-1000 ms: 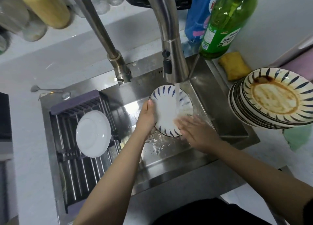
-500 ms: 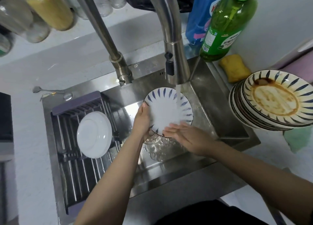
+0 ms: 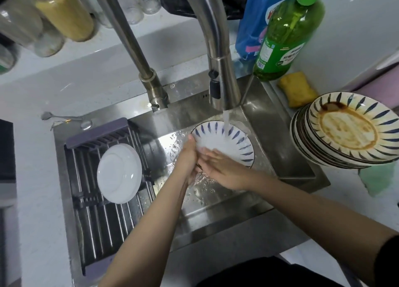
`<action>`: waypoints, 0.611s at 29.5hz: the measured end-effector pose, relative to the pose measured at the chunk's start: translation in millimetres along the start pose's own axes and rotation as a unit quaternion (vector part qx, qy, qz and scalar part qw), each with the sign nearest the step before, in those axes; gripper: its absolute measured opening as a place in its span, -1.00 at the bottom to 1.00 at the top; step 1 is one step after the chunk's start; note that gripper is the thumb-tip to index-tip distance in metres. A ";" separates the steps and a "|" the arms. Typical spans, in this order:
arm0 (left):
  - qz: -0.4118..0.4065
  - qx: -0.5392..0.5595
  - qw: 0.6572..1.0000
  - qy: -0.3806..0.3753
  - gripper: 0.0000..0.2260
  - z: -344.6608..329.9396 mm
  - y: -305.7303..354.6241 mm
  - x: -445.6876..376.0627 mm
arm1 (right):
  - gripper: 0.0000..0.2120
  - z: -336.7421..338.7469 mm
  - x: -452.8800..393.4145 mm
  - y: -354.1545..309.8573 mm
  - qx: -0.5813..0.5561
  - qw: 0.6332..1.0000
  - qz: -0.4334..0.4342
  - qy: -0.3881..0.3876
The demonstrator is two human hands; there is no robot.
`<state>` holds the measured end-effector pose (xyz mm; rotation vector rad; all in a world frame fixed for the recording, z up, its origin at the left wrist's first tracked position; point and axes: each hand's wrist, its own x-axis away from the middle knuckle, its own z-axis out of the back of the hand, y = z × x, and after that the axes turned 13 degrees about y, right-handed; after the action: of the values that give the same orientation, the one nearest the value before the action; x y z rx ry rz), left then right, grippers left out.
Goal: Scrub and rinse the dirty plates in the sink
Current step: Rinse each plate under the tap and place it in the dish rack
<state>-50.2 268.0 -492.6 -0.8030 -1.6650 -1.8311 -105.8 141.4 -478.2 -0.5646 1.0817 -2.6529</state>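
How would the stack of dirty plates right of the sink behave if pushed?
The stack of dirty plates probably feels heavy and rigid. It leans unevenly, so plates might slide or topple. The top plate looks greasy, so likely slippery, and breakable.

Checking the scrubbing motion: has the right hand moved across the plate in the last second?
Yes. The right hand slid left across the striped plate, from right of the faucet stream toward the left hand.

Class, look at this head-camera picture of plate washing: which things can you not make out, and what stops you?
- Striped plate, head view: its near-left rim is covered by the left hand and right hand.
- Dirty stack: only the top plate's face shows; the plates beneath show edges only, and the frame's right edge cuts the stack.
- Green bottle label: print too small to read.
- Sink drain: hidden by hands and splashing water.
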 end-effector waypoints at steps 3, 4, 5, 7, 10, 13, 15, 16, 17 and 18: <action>0.029 0.030 0.997 0.068 -0.55 5.2 -1.8 -10.5 | -0.39 2.5 23.6 20.7 0.119 0.990 0.072 0.024; 0.043 0.028 0.995 0.081 -0.64 4.2 -3.0 -10.6 | -0.40 0.2 28.5 25.9 0.163 0.979 0.092 0.081; 0.057 0.029 0.994 0.085 -0.72 1.7 -3.0 -6.8 | -0.45 -3.2 30.5 28.2 0.194 0.965 0.099 0.148; 0.083 0.043 0.993 0.066 -0.80 -3.5 -4.1 -2.5 | -0.56 -10.9 30.3 29.9 0.224 0.940 0.089 0.243; 0.087 0.140 0.986 -0.031 -0.79 -16.2 6.5 12.9 | -0.59 -7.4 28.3 21.5 0.124 0.937 0.038 0.323; -0.029 0.056 0.997 -0.055 -0.60 -28.4 0.0 16.7 | -0.72 5.0 19.5 9.2 -0.062 0.928 -0.148 0.336; -0.171 -0.107 0.978 -0.043 -0.50 -40.8 -10.8 16.0 | -0.89 9.2 10.6 13.8 -0.237 0.872 -0.262 0.339; -0.215 -0.139 0.966 -0.029 -0.48 -45.6 -12.7 14.7 | -0.89 12.5 7.9 14.3 -0.323 0.833 -0.296 0.339; -0.240 -0.153 0.959 -0.013 -0.47 -48.2 -14.0 10.6 | -0.85 15.0 7.8 13.9 -0.392 0.800 -0.314 0.329; -0.261 -0.164 0.951 0.012 -0.45 -48.9 -12.2 5.5 | -0.81 18.2 8.9 14.6 -0.444 0.774 -0.321 0.318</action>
<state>-66.5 220.6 -499.9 -0.4841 -1.6905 -2.5174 -105.3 116.7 -474.2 -0.1260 2.8725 -2.7518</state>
